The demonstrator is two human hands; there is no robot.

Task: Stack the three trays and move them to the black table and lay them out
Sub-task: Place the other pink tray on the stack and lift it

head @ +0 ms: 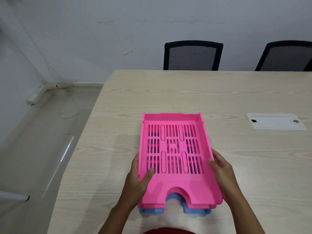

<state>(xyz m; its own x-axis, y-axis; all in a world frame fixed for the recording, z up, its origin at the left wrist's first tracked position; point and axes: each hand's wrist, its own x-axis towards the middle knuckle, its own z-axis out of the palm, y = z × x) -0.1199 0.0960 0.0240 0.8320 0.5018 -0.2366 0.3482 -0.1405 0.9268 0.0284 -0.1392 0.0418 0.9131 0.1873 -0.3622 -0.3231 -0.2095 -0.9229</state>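
A pink slotted tray (173,184) lies on top of a stack on the light wooden table (236,92). Under it a second pink edge shows at the front, and a blue tray (189,210) sits at the bottom, its front corners and arch peeking out. My left hand (138,179) grips the stack's left wall, thumb inside the top tray. Over on the right wall my right hand (221,168) holds on, thumb over the rim. No black table is in view.
Two black mesh chairs (192,55) (285,56) stand behind the table's far edge. A white cable-port cover (275,121) is set into the tabletop at the right. Bare floor with a cable and wall trunking (38,93) lies to the left.
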